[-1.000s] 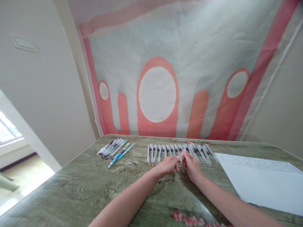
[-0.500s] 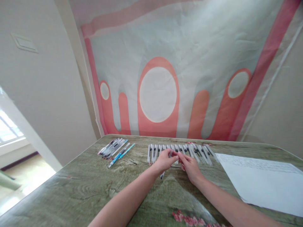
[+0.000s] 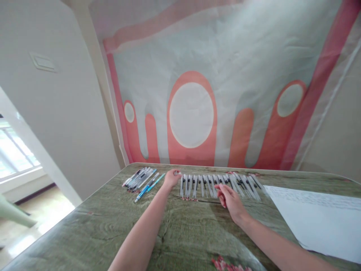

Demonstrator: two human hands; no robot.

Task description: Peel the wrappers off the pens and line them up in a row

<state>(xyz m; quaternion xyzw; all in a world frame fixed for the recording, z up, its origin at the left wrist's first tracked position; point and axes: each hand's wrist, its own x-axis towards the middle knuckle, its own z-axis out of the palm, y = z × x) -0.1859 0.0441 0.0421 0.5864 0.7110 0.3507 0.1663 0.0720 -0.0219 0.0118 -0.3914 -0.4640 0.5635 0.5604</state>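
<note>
left fingers: curled, thumb turned in toward the forefinger; a small see-through bit showed at the tips, but could not tell whether it was pinched.
right fingers: forefinger reached leftward near the thumb, the others bent under; could not tell whether the tips met or gripped anything.
left hand: the left hand [image 3: 171,178] was just right of the loose pens, at the left end of the row, center of the frame, below the middle.
right hand: the right hand [image 3: 231,199] was in front of the row's middle, its fingertips overlapping some barrels in view.
row: the row of clear pens [image 3: 195,187], dark parts near their upper ends, ran from lower center to lower right; those at the right end leaned and crowded together.
loose pens: a pile of pens [image 3: 140,178] lay lower left of center, with a blue pen [image 3: 143,192] and a turquoise pen [image 3: 156,183] along its right side.
sheet: a white sheet [image 3: 324,222], handwriting across its top, lay at lower right.
tabletop: wood-patterned table [image 3: 98,233], pink flower print [image 3: 229,264] at bottom edge.
backdrop: gray hanging [image 3: 254,56] with red shapes, upper center.
</note>
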